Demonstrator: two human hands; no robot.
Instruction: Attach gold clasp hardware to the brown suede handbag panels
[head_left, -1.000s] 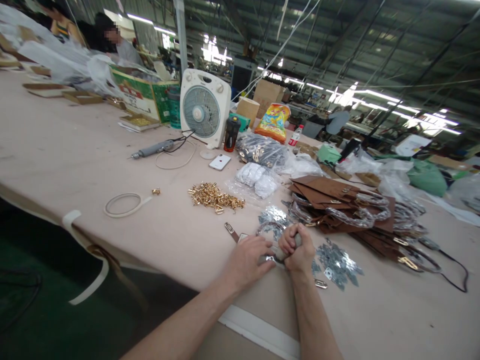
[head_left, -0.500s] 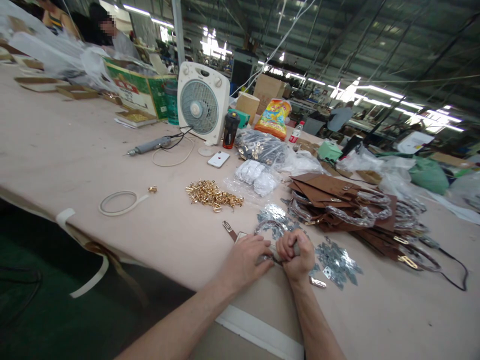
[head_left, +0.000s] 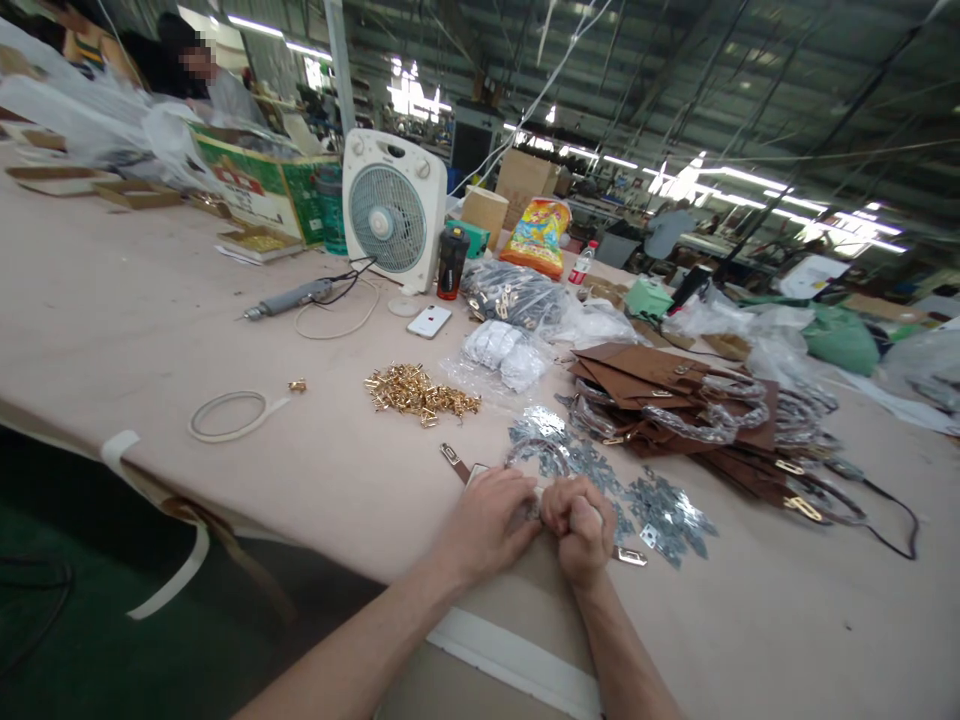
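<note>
A beige bag panel [head_left: 529,592] lies at the table's front edge, between my forearms. Bent over its upper edge, my left hand [head_left: 491,525] grips it with the thumb underneath. Close by on the right, my right hand [head_left: 581,528] is closed in a fist round a hand tool; the fingers hide most of it. The tool's tip and the spot it touches are out of sight. Brown straps with metal plates stick out on both sides, one strap end [head_left: 453,461] at upper left, another strap end [head_left: 630,556] at right. A plastic-wrapped handle [head_left: 537,452] arches behind my hands.
Grey metal plates [head_left: 667,520] lie scattered beyond my right hand. Gold fasteners [head_left: 420,393] form a pile farther back. Brown bags [head_left: 675,400] are stacked at right. A tape roll [head_left: 227,415], corded screwdriver [head_left: 289,298], phone [head_left: 430,321] and fan [head_left: 394,210] stand or lie leftward.
My right fist has turned and come slightly nearer my left hand; the rounded handle end seen before is now mostly covered. The left hand keeps its hold. The view has shifted slightly.
</note>
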